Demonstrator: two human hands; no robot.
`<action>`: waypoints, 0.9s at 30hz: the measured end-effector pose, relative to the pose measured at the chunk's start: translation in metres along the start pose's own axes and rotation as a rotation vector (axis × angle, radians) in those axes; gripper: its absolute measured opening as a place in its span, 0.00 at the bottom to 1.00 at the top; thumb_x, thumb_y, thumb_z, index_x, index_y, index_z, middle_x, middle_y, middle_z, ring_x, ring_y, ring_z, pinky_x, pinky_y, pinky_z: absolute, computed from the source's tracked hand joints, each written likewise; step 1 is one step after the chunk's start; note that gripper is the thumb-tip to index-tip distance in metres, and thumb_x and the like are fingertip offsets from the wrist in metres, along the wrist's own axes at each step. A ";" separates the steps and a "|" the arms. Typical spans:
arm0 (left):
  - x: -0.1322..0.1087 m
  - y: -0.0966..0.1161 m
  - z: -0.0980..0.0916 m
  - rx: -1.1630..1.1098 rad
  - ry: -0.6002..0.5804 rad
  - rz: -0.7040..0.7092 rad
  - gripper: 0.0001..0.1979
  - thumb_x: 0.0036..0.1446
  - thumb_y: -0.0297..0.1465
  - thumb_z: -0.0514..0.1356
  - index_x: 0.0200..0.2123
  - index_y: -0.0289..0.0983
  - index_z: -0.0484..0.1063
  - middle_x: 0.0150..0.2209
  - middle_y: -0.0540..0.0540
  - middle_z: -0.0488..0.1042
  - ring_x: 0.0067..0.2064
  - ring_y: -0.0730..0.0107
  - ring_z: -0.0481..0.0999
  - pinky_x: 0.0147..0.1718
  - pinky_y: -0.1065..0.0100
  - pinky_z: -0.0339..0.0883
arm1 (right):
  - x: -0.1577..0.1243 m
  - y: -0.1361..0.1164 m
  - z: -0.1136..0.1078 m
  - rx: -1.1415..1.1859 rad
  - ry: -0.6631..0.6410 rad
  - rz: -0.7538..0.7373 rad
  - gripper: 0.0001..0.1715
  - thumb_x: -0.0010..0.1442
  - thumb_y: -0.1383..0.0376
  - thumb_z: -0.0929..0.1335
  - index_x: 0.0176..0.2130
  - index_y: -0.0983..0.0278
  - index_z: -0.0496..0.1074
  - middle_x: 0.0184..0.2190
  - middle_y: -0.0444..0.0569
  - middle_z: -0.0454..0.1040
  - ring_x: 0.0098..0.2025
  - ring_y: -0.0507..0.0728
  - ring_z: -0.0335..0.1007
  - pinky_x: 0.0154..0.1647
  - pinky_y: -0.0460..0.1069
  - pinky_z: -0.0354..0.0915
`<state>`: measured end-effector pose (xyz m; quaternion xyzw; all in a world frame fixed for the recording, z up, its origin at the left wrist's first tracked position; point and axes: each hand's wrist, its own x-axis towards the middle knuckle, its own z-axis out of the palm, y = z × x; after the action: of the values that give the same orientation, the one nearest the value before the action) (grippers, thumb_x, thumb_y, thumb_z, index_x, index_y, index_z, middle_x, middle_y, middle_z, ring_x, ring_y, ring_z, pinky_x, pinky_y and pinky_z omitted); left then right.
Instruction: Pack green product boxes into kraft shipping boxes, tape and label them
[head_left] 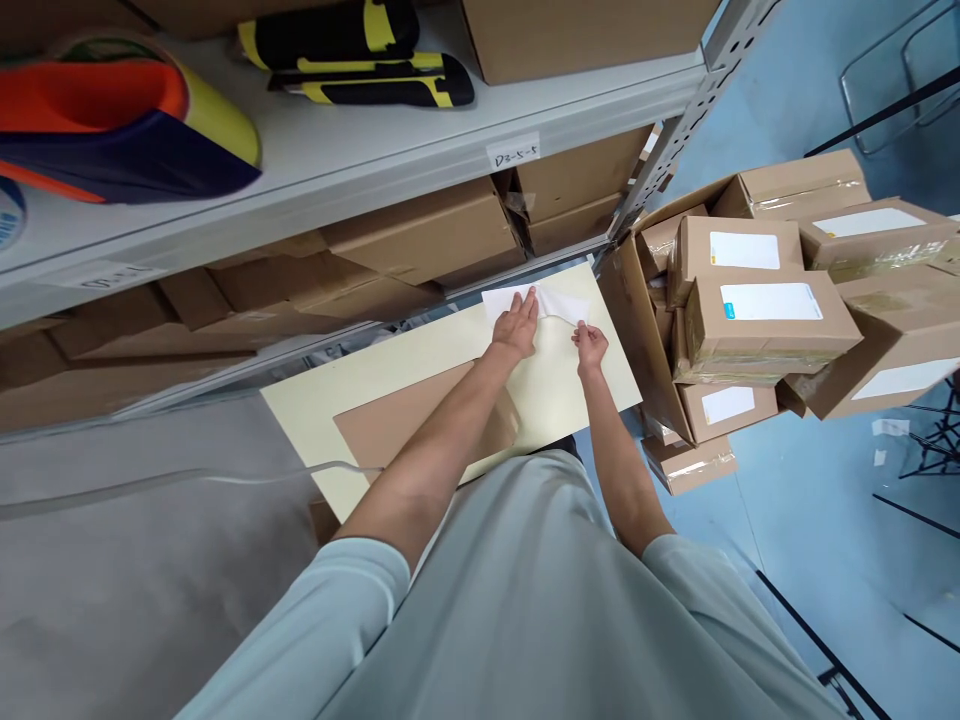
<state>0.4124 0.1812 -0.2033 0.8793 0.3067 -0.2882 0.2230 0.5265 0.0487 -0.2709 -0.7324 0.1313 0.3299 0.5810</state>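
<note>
Blue warehouse floor and a grey metal shelf (337, 150) packed with cartons. I'm looking down at a cream board (420, 365) pushed up against it. The left hand (516, 325) lies open and flat on a white paper (562, 300) at the board's far edge, while the right hand (590, 345) pinches that paper's right edge, fingers curled. A brown cardboard sheet (390, 425) lies under the left forearm. Stacked labelled boxes (765, 310) crowd in just to the right, and two yellow-and-black knives (375, 80) sit on the shelf above.
</note>
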 end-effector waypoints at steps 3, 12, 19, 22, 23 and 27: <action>0.001 -0.001 -0.005 0.012 -0.004 0.013 0.61 0.54 0.32 0.71 0.84 0.33 0.42 0.85 0.38 0.29 0.84 0.38 0.43 0.72 0.50 0.67 | -0.001 0.004 0.002 0.005 0.026 -0.019 0.13 0.67 0.62 0.75 0.34 0.63 0.71 0.27 0.42 0.78 0.28 0.49 0.73 0.33 0.44 0.72; 0.005 -0.006 -0.013 -0.028 -0.014 0.040 0.57 0.53 0.42 0.74 0.80 0.34 0.54 0.85 0.35 0.33 0.81 0.37 0.50 0.68 0.48 0.70 | 0.034 -0.017 0.007 -0.030 -0.012 -0.118 0.15 0.67 0.61 0.76 0.34 0.61 0.69 0.27 0.40 0.77 0.27 0.49 0.72 0.35 0.45 0.74; 0.018 -0.008 -0.025 -0.037 -0.042 0.029 0.50 0.53 0.38 0.74 0.76 0.33 0.63 0.85 0.34 0.40 0.81 0.35 0.53 0.71 0.46 0.66 | 0.046 -0.027 0.007 -0.041 -0.051 -0.147 0.14 0.68 0.62 0.75 0.34 0.61 0.69 0.26 0.41 0.77 0.27 0.49 0.72 0.34 0.45 0.75; 0.025 -0.006 -0.027 -0.029 -0.054 0.011 0.51 0.53 0.38 0.74 0.77 0.33 0.62 0.85 0.33 0.41 0.81 0.33 0.53 0.73 0.45 0.63 | 0.049 -0.029 0.011 -0.049 -0.057 -0.152 0.15 0.68 0.61 0.75 0.34 0.61 0.69 0.26 0.41 0.77 0.28 0.49 0.73 0.35 0.45 0.76; 0.027 -0.005 -0.027 -0.023 -0.058 0.004 0.52 0.53 0.40 0.74 0.77 0.34 0.61 0.85 0.33 0.41 0.81 0.33 0.53 0.73 0.45 0.63 | 0.050 -0.029 0.013 -0.051 -0.055 -0.150 0.15 0.68 0.61 0.75 0.34 0.61 0.69 0.26 0.41 0.76 0.28 0.49 0.73 0.35 0.45 0.76; 0.031 -0.004 -0.022 -0.016 -0.066 -0.004 0.55 0.53 0.45 0.74 0.79 0.35 0.59 0.85 0.34 0.40 0.81 0.31 0.51 0.72 0.45 0.64 | 0.046 -0.027 0.008 -0.064 0.011 -0.125 0.18 0.67 0.57 0.76 0.33 0.60 0.67 0.25 0.40 0.75 0.27 0.50 0.72 0.33 0.45 0.74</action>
<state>0.4378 0.2095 -0.2081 0.8668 0.3034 -0.3148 0.2396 0.5735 0.0730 -0.2800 -0.7590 0.0779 0.2932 0.5761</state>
